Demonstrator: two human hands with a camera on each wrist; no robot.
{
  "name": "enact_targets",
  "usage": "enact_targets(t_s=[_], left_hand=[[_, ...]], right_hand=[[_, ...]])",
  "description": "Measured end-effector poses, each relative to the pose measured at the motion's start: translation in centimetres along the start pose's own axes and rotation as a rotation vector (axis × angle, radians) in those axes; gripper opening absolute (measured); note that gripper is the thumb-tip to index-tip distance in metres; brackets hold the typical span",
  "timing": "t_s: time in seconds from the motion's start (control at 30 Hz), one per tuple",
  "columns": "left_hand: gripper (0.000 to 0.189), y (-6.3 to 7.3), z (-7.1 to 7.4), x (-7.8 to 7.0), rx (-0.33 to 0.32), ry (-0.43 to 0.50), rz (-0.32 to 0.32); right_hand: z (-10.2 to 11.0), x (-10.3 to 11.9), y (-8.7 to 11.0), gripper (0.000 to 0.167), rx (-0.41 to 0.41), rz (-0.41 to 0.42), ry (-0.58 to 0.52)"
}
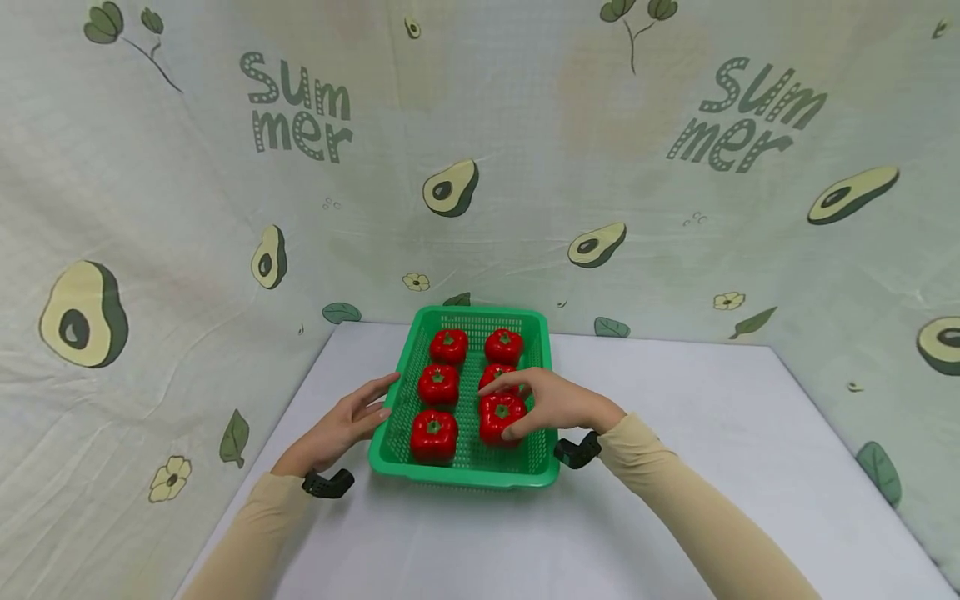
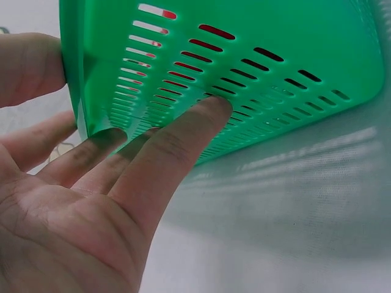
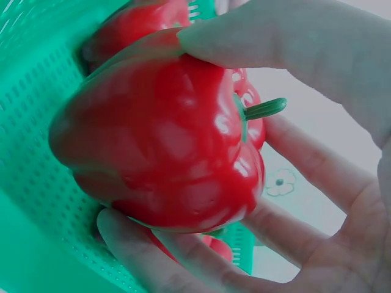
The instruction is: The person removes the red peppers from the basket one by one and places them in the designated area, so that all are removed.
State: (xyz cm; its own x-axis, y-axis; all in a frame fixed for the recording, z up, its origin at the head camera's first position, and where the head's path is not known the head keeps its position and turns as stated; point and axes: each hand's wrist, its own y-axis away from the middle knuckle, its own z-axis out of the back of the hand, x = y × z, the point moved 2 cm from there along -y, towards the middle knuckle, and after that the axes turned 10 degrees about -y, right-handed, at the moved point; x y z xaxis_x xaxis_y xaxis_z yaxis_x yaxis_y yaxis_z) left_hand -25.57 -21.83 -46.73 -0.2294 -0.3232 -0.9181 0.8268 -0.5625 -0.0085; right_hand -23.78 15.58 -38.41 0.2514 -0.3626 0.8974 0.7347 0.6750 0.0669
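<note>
A green plastic basket with slotted walls holds several red bell peppers in two columns. My right hand grips the nearest bell pepper of the right column, thumb on one side and fingers on the other. Its green stem shows in the right wrist view. Part of the bell pepper behind it is hidden by my fingers. At the basket's left side my left hand rests its extended fingers against the outer wall and rim.
Three bell peppers, the nearest one among them, make up the left column. At the far right of the basket sits another bell pepper. The basket stands on a white table, with a printed cloth hanging behind and beside it.
</note>
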Motion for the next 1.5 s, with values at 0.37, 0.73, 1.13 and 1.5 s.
enact_targets(t_s=[0.37,0.73,1.13,1.5], left_hand=[[0.067,0.1,0.0,0.1,0.0,-0.004,0.007],[0.068,0.0,0.0,0.3,-0.006,-0.002,0.019],[0.068,-0.3,-0.1,0.2,0.001,0.031,0.001],[0.067,0.0,-0.2,0.3,-0.015,0.009,0.018]], right_hand=[[2.0,1.5,1.3,0.06,-0.058,-0.039,-0.037],[5.2,3.0,3.0,0.061,-0.201,-0.07,-0.047],[8.3,3.3,4.8,0.064,-0.355,-0.034,-0.032],[10.6,0.5,5.2,0.068,-0.502,-0.103,-0.107]])
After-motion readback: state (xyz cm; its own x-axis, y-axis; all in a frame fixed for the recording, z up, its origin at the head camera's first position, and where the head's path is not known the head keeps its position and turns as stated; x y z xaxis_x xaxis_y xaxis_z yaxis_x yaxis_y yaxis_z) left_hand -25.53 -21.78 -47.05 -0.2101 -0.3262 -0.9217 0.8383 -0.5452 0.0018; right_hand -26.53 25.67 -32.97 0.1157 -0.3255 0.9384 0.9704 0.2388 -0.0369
